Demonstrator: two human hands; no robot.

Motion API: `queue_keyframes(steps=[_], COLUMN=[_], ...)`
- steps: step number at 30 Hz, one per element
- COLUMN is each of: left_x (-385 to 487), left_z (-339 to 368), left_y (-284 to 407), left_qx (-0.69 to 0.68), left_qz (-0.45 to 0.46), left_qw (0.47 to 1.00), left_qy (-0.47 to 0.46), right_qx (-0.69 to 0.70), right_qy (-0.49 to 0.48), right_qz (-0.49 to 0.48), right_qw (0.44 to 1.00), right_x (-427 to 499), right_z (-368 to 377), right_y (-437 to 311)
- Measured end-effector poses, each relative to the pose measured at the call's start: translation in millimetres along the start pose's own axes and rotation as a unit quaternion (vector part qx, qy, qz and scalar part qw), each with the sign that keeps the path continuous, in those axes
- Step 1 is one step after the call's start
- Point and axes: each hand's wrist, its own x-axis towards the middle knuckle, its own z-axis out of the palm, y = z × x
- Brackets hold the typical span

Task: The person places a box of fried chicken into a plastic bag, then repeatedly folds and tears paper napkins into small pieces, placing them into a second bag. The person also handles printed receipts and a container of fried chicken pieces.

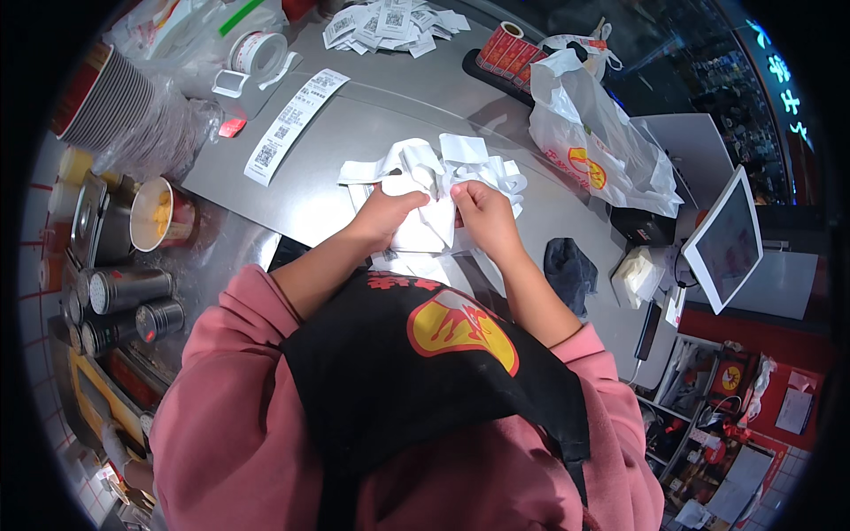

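Note:
A bunch of curled white paper slips (420,229), which look like receipts, lies between my hands over the steel counter (319,206). My left hand (386,214) grips the slips from the left side, its thumb pressed on top. With thumb and forefinger, my right hand (490,214) pinches the paper's right edge. More looped paper strips (495,174) spread behind my right hand, partly hidden by it. One long printed receipt (297,126) lies flat on the counter, up and to the left. My fingers under the bunch are hidden.
Upper right are a white plastic bag (588,133) and a red label roll (508,53). A dark cloth (570,273) and a tablet (725,239) stand right. Left are a paper cup (153,216) with yellow food, metal shakers (131,290) and stacked cups (119,109). Printed slips (392,25) pile behind.

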Motion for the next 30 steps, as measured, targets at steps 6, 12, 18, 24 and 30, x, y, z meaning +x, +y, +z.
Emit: queue_keyframes(steps=[6, 12, 18, 24, 30], left_x=[-2.8, -5.0, -4.8, -2.2, -1.3], left_z=[1.2, 3.7, 5.9, 3.7, -6.6], left_y=[-0.6, 4.7, 9.8, 7.1, 7.7], left_qx=[-0.028, 0.109, -0.032, 0.022, -0.046], left_qz=[0.024, 0.03, -0.054, -0.032, 0.051], left_qw=[0.999, 0.991, 0.994, 0.999, 0.987], left_qy=[-0.015, -0.064, -0.093, -0.024, 0.146], right_qx=[0.004, 0.004, -0.043, -0.084, -0.295], right_qy=[0.008, 0.029, 0.039, 0.032, 0.182], right_qz=[-0.042, -0.043, -0.073, -0.086, -0.043], right_qw=[0.999, 0.999, 0.996, 0.992, 0.937], right_x=[1.1, -0.2, -2.9, -2.7, 5.5], right_z=[3.1, 0.3, 0.3, 3.4, -22.3], right_y=[4.1, 3.7, -2.9, 0.6, 24.7])
